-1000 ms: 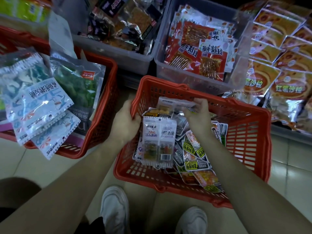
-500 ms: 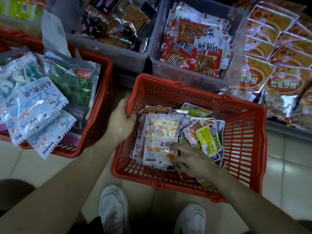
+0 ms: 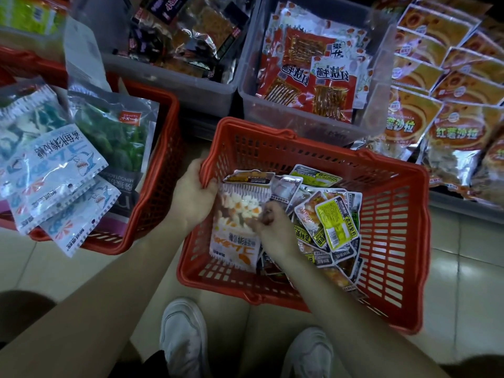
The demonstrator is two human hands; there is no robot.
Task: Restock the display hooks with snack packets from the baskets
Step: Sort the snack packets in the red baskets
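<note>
the right hand reaches into a red basket on the shop floor, its fingers curled onto the right edge of a white packet printed with orange and pale sweets; motion blur softens the fingertips. the packet lies flat against the basket's left inner side, directly under and to the left of that hand, stretching from near the rim down toward the person. the left hand grips the basket's left rim, fingers hooked over the plastic, just beside the packet's top corner. to the right of the right hand, small snack packets in yellow-green, black and silver lie heaped in the same basket, touching the wrist. a second red basket sits to the left, holding shark-print packets and a green bag. beyond, a grey bin holds red packets, and orange packets overlap in rows at far right. white shoes show on pale tiles below.
</note>
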